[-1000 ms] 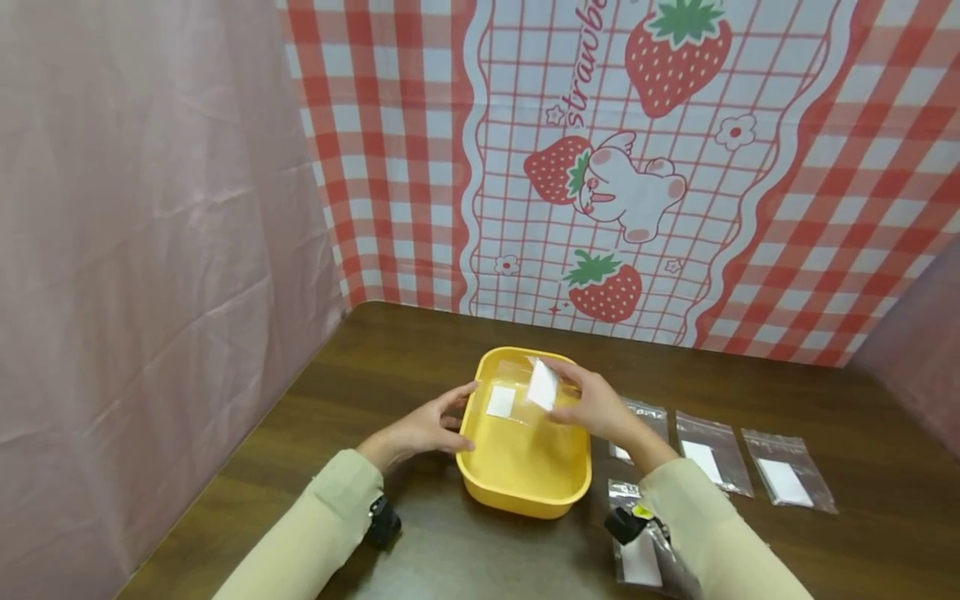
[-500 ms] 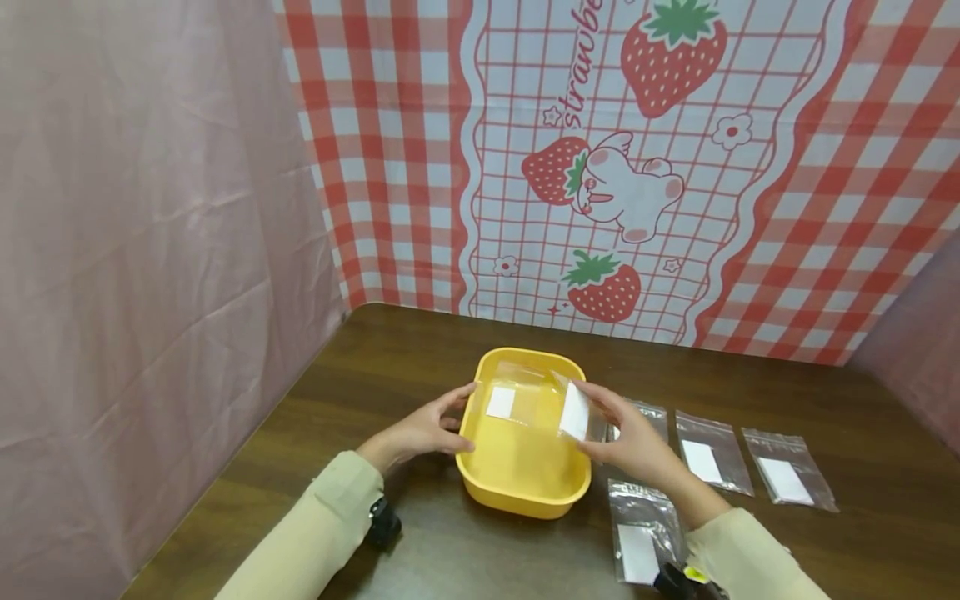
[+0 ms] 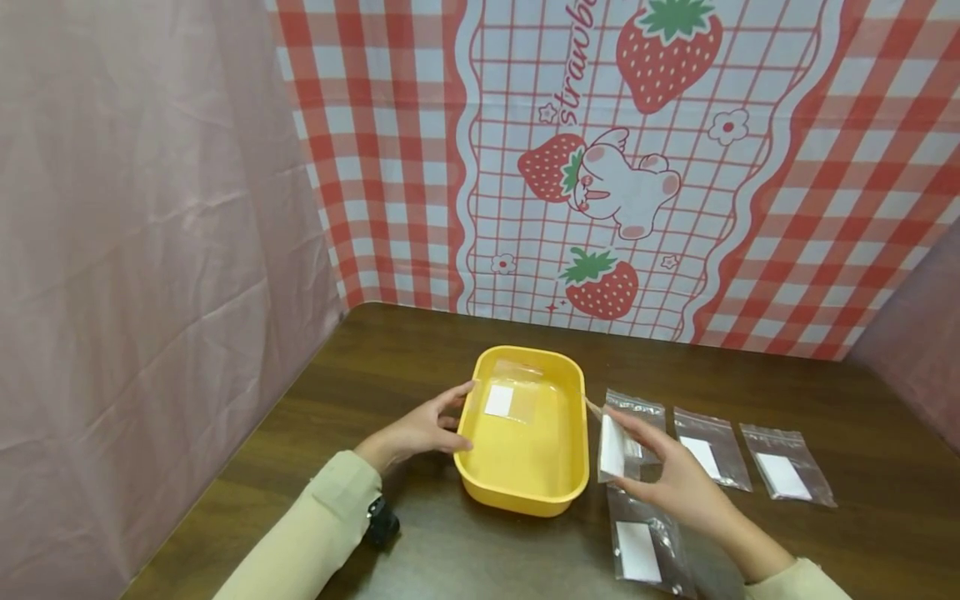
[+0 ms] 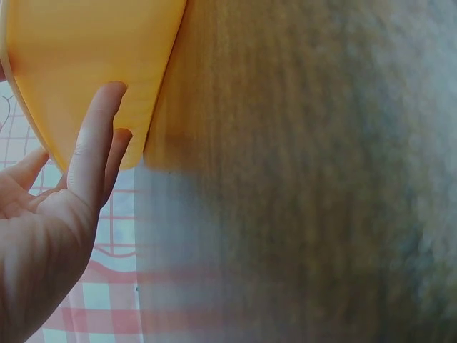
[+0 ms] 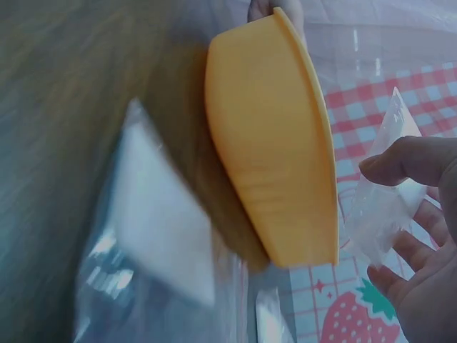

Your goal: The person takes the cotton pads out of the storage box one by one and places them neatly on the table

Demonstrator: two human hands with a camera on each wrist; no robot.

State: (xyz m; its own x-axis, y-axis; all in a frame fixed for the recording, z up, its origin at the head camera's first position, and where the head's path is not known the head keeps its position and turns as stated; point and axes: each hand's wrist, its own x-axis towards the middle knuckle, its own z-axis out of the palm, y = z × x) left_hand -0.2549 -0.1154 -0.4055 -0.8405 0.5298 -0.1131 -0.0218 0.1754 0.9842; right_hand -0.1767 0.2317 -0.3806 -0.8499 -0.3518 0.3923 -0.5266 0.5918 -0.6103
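Note:
A yellow plastic bin (image 3: 525, 467) stands on the table, with a clear zip bag (image 3: 517, 392) holding a white card lying inside. My left hand (image 3: 408, 435) rests at its left side; thumb and index finger are spread at the rim, and straight fingers (image 4: 96, 143) lie along the outer wall. Just right of the bin, my right hand (image 3: 678, 483) pinches another zip bag (image 5: 389, 193) with a white insert between thumb and fingertips. This bag is raised, tilted nearly edge-on, and overlaps other bags on the table in the head view.
Several flat zip bags with white inserts lie right of the bin: one behind the right hand (image 3: 636, 407), two farther right (image 3: 712, 450), and a nearer one (image 3: 645, 550). A red-checked strawberry cloth (image 3: 600, 167) hangs behind the table, a pink curtain (image 3: 165, 250) at the left.
My right hand has moved right and slightly toward me, from over the bin to outside it, carrying the zip bag. My left hand stays at the bin's side.

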